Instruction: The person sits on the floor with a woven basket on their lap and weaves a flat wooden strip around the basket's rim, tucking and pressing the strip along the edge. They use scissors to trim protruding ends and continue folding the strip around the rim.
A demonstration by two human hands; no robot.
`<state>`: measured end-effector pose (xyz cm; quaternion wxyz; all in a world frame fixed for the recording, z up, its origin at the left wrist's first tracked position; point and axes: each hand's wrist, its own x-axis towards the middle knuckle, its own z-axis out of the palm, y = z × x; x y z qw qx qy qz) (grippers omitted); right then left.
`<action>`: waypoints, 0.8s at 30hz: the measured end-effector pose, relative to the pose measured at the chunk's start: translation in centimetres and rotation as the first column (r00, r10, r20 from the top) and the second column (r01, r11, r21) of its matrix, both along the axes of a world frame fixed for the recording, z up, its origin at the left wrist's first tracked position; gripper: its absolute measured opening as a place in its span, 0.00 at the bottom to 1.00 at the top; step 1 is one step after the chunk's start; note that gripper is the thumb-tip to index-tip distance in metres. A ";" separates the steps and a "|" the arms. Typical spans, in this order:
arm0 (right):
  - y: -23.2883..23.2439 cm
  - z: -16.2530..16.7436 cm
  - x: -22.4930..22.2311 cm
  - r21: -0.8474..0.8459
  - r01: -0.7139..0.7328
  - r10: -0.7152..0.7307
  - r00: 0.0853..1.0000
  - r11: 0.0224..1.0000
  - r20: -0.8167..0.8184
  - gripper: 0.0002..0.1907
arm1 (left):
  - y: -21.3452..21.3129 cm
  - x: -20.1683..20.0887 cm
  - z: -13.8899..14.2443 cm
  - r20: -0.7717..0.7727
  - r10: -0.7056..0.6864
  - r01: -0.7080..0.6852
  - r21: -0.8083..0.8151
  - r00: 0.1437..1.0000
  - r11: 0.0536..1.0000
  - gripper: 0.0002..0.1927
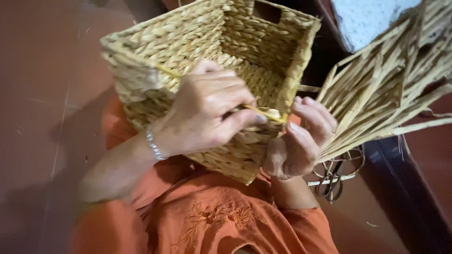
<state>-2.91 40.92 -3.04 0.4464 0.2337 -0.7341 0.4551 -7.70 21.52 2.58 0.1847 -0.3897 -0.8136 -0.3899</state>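
A square woven straw basket [188, 42] rests tilted on my lap, its opening facing up and away. My left hand [207, 113] lies over the near rim and pinches a thin yellowish straw strand [268, 114] against the rim. A silver bracelet sits on that wrist. My right hand [301, 141] curls at the basket's near right corner, fingers closed beside the strand's end and touching the basket's edge. My orange embroidered clothing [212, 221] lies under the basket.
A bundle of loose dry straw strips [386, 89] fans out to the right, close to my right hand. Dark scissors [334, 181] lie on the reddish floor [42, 94] below the bundle. A dark wooden edge runs along the right.
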 end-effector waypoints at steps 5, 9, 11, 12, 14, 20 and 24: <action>3.2 -4.5 -1.8 -0.083 -0.027 0.023 0.999 0.996 -0.048 0.14 | -1.8 -0.6 -2.0 -0.023 -0.010 0.011 0.047 1.000 0.999 0.16; 6.6 -11.1 -4.1 -0.218 0.149 -0.094 0.965 0.964 0.243 0.14 | -5.6 -1.7 -4.0 -0.092 0.079 -0.067 0.131 0.993 0.989 0.19; 8.2 -14.7 -6.8 -0.275 0.293 -0.157 0.890 0.916 0.427 0.15 | -7.6 -1.5 -4.8 -0.057 0.045 -0.034 0.171 0.997 0.985 0.20; 8.8 -16.3 -8.0 -0.317 0.312 -0.111 0.847 0.896 0.519 0.18 | -8.5 -1.1 -5.2 -0.041 0.028 -0.020 0.192 0.999 0.981 0.20; 10.4 -18.8 -10.4 -0.395 0.357 0.000 0.741 0.847 0.671 0.25 | -9.7 -0.5 -6.1 -0.021 0.174 -0.168 0.171 0.985 0.971 0.22; 11.0 -21.0 -13.2 -0.567 0.394 0.396 0.435 0.724 0.809 0.39 | -12.4 1.9 -7.2 -0.019 0.413 -0.410 0.100 0.910 0.907 0.23; 9.6 -20.8 -13.9 -0.837 0.311 0.734 0.404 0.451 0.546 0.43 | -12.7 2.4 -7.5 -0.130 0.530 -0.528 0.049 0.838 0.848 0.27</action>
